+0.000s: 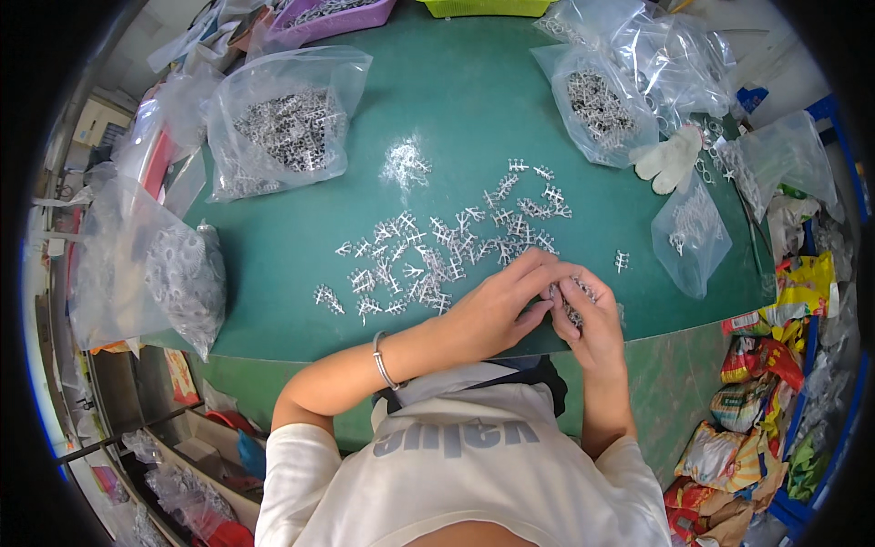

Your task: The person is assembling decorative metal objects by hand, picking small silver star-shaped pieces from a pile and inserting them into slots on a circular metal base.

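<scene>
My right hand (pixel 597 326) is cupped round a small bunch of silver metal pieces (pixel 574 314) near the table's front edge. My left hand (pixel 501 305), with a metal bangle on its wrist, meets it from the left. Its fingers are bent and drawn together at the bunch; what lies between their tips is hidden. Beyond my hands, many loose branched silver pieces (pixel 428 264) are spread over the green table (pixel 474 100). One single piece (pixel 622 262) lies apart, to the right of my hands.
Clear bags of metal parts (pixel 292 132) stand at the far left, with another bag (pixel 597 105) far right. A bag of ridged pieces (pixel 187 278) sits at left. At right lie a white glove (pixel 670 159) and a small bag (pixel 691 232). Silvery bits (pixel 406 164) lie mid-table.
</scene>
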### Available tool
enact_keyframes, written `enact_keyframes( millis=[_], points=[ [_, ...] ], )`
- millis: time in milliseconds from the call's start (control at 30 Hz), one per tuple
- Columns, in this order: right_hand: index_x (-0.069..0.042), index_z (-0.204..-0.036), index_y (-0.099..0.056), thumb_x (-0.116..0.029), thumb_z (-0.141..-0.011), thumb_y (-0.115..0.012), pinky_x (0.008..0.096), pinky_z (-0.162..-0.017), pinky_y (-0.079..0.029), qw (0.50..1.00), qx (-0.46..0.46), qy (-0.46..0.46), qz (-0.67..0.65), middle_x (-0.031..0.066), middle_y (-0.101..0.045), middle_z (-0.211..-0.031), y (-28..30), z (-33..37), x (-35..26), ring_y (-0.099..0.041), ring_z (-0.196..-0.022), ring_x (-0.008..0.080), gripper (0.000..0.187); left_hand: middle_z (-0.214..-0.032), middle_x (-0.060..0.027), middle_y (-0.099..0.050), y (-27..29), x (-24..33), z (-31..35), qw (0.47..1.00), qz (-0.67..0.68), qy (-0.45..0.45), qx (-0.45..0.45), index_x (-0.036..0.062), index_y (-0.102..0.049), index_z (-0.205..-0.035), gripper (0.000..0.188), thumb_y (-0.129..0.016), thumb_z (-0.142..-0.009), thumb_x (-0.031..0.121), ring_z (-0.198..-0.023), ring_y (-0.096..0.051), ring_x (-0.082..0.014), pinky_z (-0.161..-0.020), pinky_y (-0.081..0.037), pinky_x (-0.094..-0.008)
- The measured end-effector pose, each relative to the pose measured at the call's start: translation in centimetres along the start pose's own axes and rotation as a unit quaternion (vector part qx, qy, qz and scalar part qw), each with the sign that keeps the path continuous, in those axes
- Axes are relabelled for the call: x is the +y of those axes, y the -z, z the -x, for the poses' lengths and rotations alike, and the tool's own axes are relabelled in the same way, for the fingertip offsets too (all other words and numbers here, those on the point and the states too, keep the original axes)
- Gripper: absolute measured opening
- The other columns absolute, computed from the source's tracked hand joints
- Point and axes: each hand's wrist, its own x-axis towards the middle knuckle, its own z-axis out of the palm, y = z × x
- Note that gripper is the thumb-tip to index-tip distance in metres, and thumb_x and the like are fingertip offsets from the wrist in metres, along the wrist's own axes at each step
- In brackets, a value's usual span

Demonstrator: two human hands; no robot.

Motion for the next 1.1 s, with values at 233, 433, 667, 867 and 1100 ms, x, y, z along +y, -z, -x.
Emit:
enact_keyframes(
  millis=[233,433,667,867,1100],
  points=[
    [-0.001,-0.097,-0.054,-0.01,-0.092,-0.05,0.0173,-0.038,-0.025,0.998,-0.019,0.007,0.056,0.0021,-0.052,-0.071,0.6,0.4,0.3,-0.037,-0.043,0.0041,0.01,-0.118,-0.0121,-0.044,-0.6,-0.3,1.1,0.993,0.114,0.019,0.035,0.0036,-0.042,-0.128,0.058,-0.055,-0.075,-0.015,-0.099,-0.053,-0.0196,-0.085,-0.046,-0.0333],
    [-0.005,-0.094,-0.05,-0.011,-0.093,-0.049,0.0201,-0.035,-0.027,0.964,0.122,0.079,-0.225,0.002,-0.052,-0.075,5.5,-0.9,-0.9,-0.036,-0.045,0.0055,0.006,-0.121,-0.0104,-0.04,0.7,-0.8,2.2,0.977,0.127,0.071,0.159,0.001,-0.048,-0.118,0.043,-0.048,-0.079,-0.016,-0.094,-0.051,-0.0154,-0.078,-0.046,-0.0258],
    [-0.001,-0.115,-0.046,-0.015,-0.097,-0.043,0.0197,-0.035,-0.03,0.906,0.171,0.288,-0.259,0.0057,-0.051,-0.085,11.0,-2.6,-3.7,-0.035,-0.053,0.0077,0.023,-0.12,-0.0092,-0.043,1.3,-2.3,3.4,0.968,0.048,0.12,0.213,0.0009,-0.054,-0.11,0.033,-0.05,-0.08,-0.013,-0.1,-0.049,-0.0132,-0.077,-0.045,-0.0234],
    [0.0,-0.129,-0.041,-0.016,-0.096,-0.044,0.0194,-0.035,-0.029,0.915,0.183,0.281,-0.223,0.0039,-0.046,-0.084,6.4,-2.5,-1.7,-0.033,-0.054,0.0073,0.036,-0.117,-0.0081,-0.046,1.3,-2.4,4.3,0.973,0.028,0.145,0.18,0.0023,-0.057,-0.108,0.031,-0.05,-0.081,-0.012,-0.103,-0.049,-0.0134,-0.076,-0.043,-0.0223],
    [-0.002,-0.112,-0.048,-0.017,-0.097,-0.044,0.0204,-0.034,-0.028,0.902,0.141,0.257,-0.317,0.0025,-0.044,-0.074,7.2,-1.6,-2.1,-0.031,-0.049,0.0087,0.021,-0.115,-0.0089,-0.05,1.2,-1.7,4.7,0.982,0.023,0.156,0.1,0.0026,-0.056,-0.113,0.03,-0.052,-0.085,-0.007,-0.106,-0.05,-0.015,-0.081,-0.043,-0.0239]
  ],
)
